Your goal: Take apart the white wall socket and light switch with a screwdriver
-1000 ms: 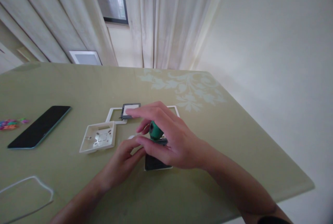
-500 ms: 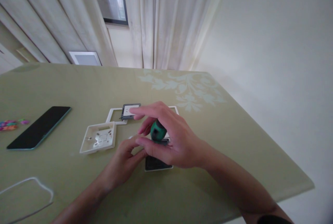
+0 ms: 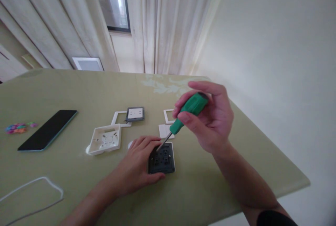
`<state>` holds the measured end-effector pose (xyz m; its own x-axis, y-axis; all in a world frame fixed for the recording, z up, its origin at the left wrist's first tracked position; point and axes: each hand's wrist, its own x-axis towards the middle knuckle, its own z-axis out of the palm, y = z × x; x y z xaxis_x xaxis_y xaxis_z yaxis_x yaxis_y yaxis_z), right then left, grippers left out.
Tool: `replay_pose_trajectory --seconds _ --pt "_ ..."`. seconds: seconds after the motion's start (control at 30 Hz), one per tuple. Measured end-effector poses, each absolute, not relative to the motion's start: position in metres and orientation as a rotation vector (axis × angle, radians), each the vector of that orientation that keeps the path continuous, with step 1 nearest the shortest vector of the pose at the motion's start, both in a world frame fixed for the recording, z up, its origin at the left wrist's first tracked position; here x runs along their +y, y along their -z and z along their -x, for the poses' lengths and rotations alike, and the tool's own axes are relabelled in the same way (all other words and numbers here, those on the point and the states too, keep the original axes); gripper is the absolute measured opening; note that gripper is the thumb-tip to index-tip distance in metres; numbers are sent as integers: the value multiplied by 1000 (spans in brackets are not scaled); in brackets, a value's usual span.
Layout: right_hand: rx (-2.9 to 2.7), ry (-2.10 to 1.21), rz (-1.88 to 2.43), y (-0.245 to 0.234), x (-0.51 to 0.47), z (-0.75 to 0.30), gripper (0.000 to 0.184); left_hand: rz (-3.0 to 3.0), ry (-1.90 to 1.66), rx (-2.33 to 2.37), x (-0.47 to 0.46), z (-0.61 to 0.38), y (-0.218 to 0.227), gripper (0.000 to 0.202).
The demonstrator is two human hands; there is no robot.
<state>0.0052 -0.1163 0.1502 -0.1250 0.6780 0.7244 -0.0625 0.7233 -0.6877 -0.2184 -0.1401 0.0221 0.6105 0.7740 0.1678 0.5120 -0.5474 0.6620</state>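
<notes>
My right hand (image 3: 210,121) is closed round the green handle of a screwdriver (image 3: 187,112), raised above the table with its thin blade slanting down to a dark square switch module (image 3: 161,157). My left hand (image 3: 138,164) lies on the table with its fingers pressed against the module's left side, holding it in place. Small white rocker pieces (image 3: 165,130) lie just behind the module.
On the olive tablecloth (image 3: 78,89) lie a white back box (image 3: 105,139), a white frame (image 3: 119,117), a second grey switch module (image 3: 134,114), another white frame (image 3: 168,114), a black phone (image 3: 48,129), colourful bands (image 3: 18,127) and a clear phone case (image 3: 28,196). The table's edge runs along the right.
My right hand has lifted up and to the right, swinging the screwdriver from upright to slanted. The dark module and the white pieces are now uncovered. My left hand has spread along the module's side.
</notes>
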Motion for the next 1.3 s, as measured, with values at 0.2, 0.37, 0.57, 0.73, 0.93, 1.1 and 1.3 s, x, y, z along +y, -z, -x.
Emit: replay_pose_trajectory --seconds 0.2,0.37,0.57,0.73,0.93,1.1,1.3 --pt "-1412 -498 585 -169 -119 -28 43 -2167 -673 966 -144 216 -31 67" --pt "-1216 -676 763 -142 -110 -49 44 -1870 -757 1018 -144 222 -41 67" --pt "-769 -1068 1087 -65 -105 -57 56 -1264 -928 783 -134 225 -25 53" --pt "-734 -1258 1195 -39 -109 -51 56 -681 -1116 650 -128 217 -31 61" --pt "-749 -1399 1234 -36 -114 -44 54 -398 -1171 712 -126 220 -41 63" --pt "-735 -1439 1260 -35 -116 -43 52 -111 -1180 716 -127 215 -46 53" --pt "-725 -1415 1277 -33 -114 -42 53 -72 -1219 768 -127 210 -49 53"
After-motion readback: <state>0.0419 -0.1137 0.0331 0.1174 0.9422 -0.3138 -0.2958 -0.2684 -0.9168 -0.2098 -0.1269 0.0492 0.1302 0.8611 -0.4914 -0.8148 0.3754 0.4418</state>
